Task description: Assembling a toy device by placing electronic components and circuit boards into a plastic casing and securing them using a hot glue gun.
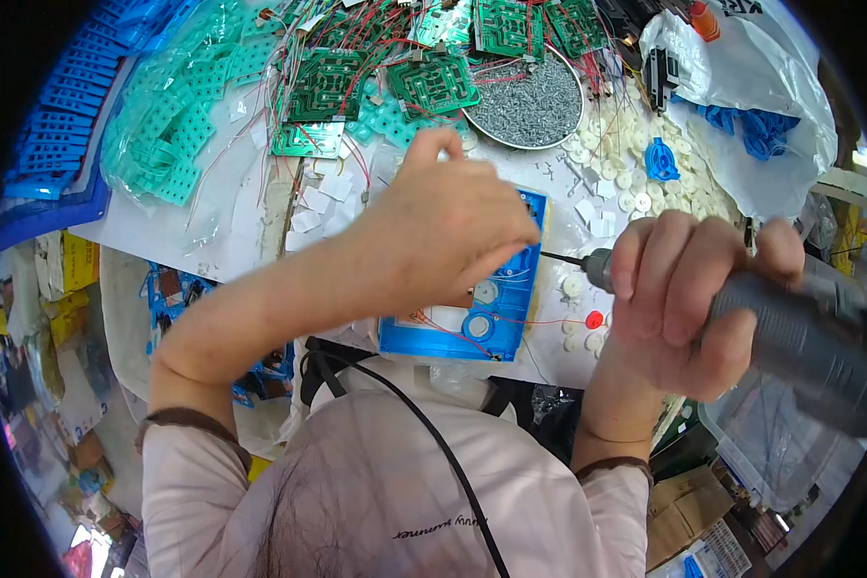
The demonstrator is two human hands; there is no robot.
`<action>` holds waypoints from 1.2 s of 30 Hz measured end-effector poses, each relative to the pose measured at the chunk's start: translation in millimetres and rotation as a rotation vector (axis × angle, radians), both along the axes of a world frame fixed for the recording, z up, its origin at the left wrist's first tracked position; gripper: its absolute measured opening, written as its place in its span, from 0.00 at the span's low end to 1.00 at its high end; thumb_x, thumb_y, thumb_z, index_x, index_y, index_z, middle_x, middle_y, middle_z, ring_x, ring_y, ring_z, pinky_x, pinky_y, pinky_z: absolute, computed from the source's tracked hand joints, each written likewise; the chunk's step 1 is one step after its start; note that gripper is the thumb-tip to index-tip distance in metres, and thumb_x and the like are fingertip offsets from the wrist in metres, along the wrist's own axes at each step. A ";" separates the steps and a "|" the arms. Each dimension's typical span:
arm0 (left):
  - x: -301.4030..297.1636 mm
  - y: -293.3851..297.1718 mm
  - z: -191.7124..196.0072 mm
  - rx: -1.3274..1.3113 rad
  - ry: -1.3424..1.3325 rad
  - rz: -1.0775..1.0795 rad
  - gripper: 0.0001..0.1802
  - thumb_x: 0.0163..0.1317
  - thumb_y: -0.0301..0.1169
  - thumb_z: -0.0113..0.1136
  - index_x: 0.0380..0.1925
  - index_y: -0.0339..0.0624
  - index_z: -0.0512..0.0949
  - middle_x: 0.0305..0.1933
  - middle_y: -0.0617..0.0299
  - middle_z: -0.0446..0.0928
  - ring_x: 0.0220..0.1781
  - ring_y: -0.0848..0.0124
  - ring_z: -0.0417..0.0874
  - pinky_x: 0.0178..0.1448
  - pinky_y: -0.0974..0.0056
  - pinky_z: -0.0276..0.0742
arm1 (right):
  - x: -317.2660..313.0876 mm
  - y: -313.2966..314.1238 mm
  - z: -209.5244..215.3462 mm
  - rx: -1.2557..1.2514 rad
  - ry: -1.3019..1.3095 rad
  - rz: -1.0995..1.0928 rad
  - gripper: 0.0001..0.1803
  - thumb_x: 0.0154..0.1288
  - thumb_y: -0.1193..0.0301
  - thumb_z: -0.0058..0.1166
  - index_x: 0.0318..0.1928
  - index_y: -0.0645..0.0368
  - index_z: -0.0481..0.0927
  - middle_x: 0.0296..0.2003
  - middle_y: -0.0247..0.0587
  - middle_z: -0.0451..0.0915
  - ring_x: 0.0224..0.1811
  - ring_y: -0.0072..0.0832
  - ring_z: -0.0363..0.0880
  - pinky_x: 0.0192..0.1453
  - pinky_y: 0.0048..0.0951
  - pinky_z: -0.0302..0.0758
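Observation:
My right hand (679, 289) is wrapped round a dark grey electric screwdriver (790, 332). Its thin black bit points left, with the tip close to the fingertips of my left hand (462, 226). That hand hangs over a blue plastic housing (392, 337), thumb and forefinger pressed together near its right wall. Whatever they pinch is too small or hidden to make out. Inside the housing sit round white parts and wires; my left hand and forearm cover much of it. A red wire runs out over the right wall to a small red disc (594, 319).
Behind the housing stands a round metal dish (582, 106) of screws. Green circuit boards (328, 85) with red wires lie beside it. White plastic discs (626, 178) and a blue plastic part (661, 160) are scattered at right. Bagged turquoise pieces (178, 130) and stacked blue housings (67, 101) fill the left.

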State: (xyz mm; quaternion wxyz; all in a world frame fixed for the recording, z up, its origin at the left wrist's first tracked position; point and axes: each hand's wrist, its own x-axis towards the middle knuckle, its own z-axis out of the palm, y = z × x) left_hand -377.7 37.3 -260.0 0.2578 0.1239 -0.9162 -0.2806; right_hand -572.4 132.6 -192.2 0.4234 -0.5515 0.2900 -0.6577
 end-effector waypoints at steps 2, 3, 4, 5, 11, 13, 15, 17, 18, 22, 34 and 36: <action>8.6 15.1 -7.8 0.123 0.008 0.049 0.07 0.60 0.30 0.70 0.38 0.53 0.85 0.39 0.71 0.85 0.40 0.69 0.82 0.59 0.51 0.61 | 0.8 -3.6 0.5 -0.041 0.032 0.095 0.22 0.75 0.61 0.59 0.63 0.45 0.68 0.22 0.24 0.74 0.22 0.20 0.68 0.30 0.27 0.73; 10.4 19.8 -8.1 0.141 0.019 0.086 0.07 0.59 0.29 0.71 0.37 0.52 0.85 0.35 0.71 0.85 0.39 0.69 0.82 0.58 0.52 0.61 | 2.4 -5.3 0.7 -0.055 0.041 0.127 0.21 0.75 0.61 0.59 0.62 0.45 0.69 0.20 0.23 0.73 0.21 0.19 0.68 0.29 0.26 0.73; 9.7 21.8 -6.6 0.156 0.035 0.087 0.07 0.58 0.29 0.71 0.37 0.52 0.85 0.35 0.71 0.84 0.38 0.69 0.81 0.58 0.52 0.61 | 2.7 -5.3 2.6 -0.066 0.057 0.149 0.21 0.75 0.60 0.60 0.61 0.45 0.69 0.19 0.22 0.73 0.20 0.19 0.68 0.27 0.25 0.73; 9.0 22.9 -4.9 0.171 0.050 0.087 0.08 0.57 0.29 0.72 0.37 0.52 0.85 0.34 0.71 0.84 0.38 0.69 0.81 0.57 0.52 0.61 | 3.8 -2.1 3.4 -0.056 0.064 0.134 0.20 0.75 0.60 0.60 0.60 0.45 0.69 0.19 0.22 0.73 0.19 0.19 0.69 0.27 0.25 0.73; 11.6 23.3 -8.6 0.145 0.114 0.108 0.11 0.53 0.30 0.75 0.36 0.52 0.85 0.34 0.72 0.84 0.36 0.69 0.80 0.57 0.53 0.60 | 17.3 -3.3 -2.0 -0.057 0.019 0.087 0.19 0.75 0.60 0.60 0.58 0.47 0.68 0.19 0.23 0.73 0.19 0.19 0.68 0.27 0.26 0.73; 10.8 22.8 -6.4 0.083 0.098 0.135 0.12 0.52 0.32 0.76 0.37 0.52 0.85 0.36 0.72 0.84 0.39 0.68 0.80 0.59 0.50 0.59 | 15.8 -1.5 -1.5 -0.040 0.026 0.076 0.19 0.75 0.60 0.59 0.58 0.48 0.68 0.20 0.23 0.72 0.19 0.20 0.68 0.28 0.27 0.72; 9.0 23.4 -1.9 -0.013 0.061 0.202 0.14 0.51 0.35 0.76 0.38 0.52 0.85 0.40 0.72 0.84 0.43 0.68 0.80 0.63 0.47 0.58 | 15.0 -4.0 -3.6 -0.039 0.046 0.055 0.19 0.76 0.60 0.58 0.58 0.49 0.68 0.20 0.24 0.71 0.20 0.21 0.67 0.29 0.29 0.72; 8.3 17.5 -6.5 -0.120 -0.041 0.260 0.16 0.50 0.37 0.76 0.40 0.52 0.85 0.43 0.73 0.84 0.48 0.68 0.79 0.66 0.42 0.56 | 9.7 -13.1 -13.5 -0.080 0.044 0.002 0.17 0.76 0.64 0.54 0.59 0.51 0.68 0.21 0.27 0.69 0.21 0.23 0.66 0.30 0.32 0.71; 8.4 14.3 -9.9 -0.174 -0.092 0.290 0.17 0.50 0.38 0.76 0.41 0.52 0.86 0.45 0.74 0.84 0.50 0.68 0.79 0.67 0.40 0.54 | 7.1 -18.1 -18.7 -0.101 0.043 -0.026 0.16 0.76 0.66 0.52 0.59 0.52 0.68 0.21 0.28 0.67 0.22 0.24 0.65 0.31 0.34 0.71; 9.9 13.0 -24.8 -0.215 -0.079 0.274 0.18 0.51 0.38 0.75 0.44 0.53 0.86 0.47 0.76 0.84 0.53 0.69 0.77 0.70 0.38 0.52 | 12.1 -39.0 -44.6 -0.073 -0.070 -0.175 0.16 0.68 0.77 0.58 0.53 0.60 0.69 0.25 0.38 0.74 0.22 0.24 0.72 0.30 0.31 0.76; 2.3 9.2 -26.0 -0.117 -0.049 0.221 0.17 0.53 0.35 0.74 0.43 0.48 0.82 0.49 0.66 0.81 0.56 0.63 0.79 0.70 0.40 0.60 | 5.4 -49.0 -58.8 0.056 0.242 -0.099 0.12 0.62 0.78 0.65 0.42 0.62 0.74 0.27 0.35 0.75 0.25 0.20 0.71 0.31 0.24 0.71; 2.8 3.8 -28.8 0.011 -0.063 0.133 0.19 0.57 0.34 0.71 0.49 0.46 0.80 0.56 0.58 0.80 0.60 0.57 0.79 0.71 0.40 0.60 | 4.8 -52.6 -50.9 0.076 0.054 -0.022 0.15 0.61 0.79 0.65 0.47 0.65 0.76 0.25 0.35 0.77 0.25 0.20 0.73 0.31 0.24 0.72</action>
